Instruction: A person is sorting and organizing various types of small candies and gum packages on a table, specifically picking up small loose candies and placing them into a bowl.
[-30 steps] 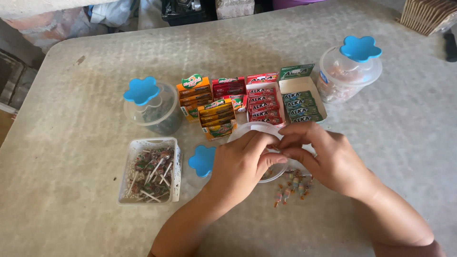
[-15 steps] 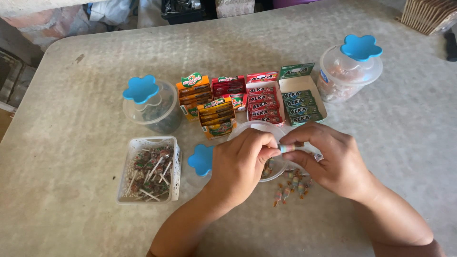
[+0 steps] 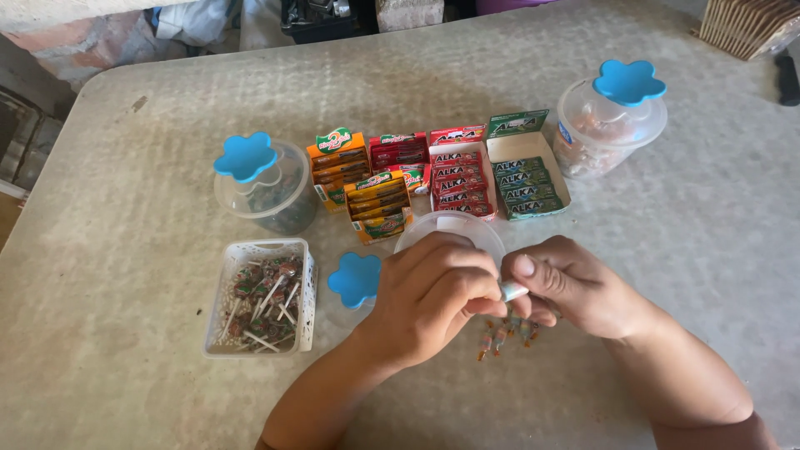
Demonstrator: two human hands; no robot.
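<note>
— Both hands slid nearer since earlier; left hand (image 3: 429, 296) and right hand (image 3: 575, 287) pinch one small white wrapped sweet (image 3: 514, 291).
— Progress?
— Few loose candies (image 3: 504, 337) remain on the bench (image 3: 667, 250); clear tub (image 3: 450, 229) sits open.

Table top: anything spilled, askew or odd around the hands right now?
Yes. A few small wrapped candies lie loose on the table beneath the hands, outside any container. A blue flower-shaped lid lies off its jar beside the lollipop basket. Both hands, left hand and right hand, pinch a small white piece.
</note>
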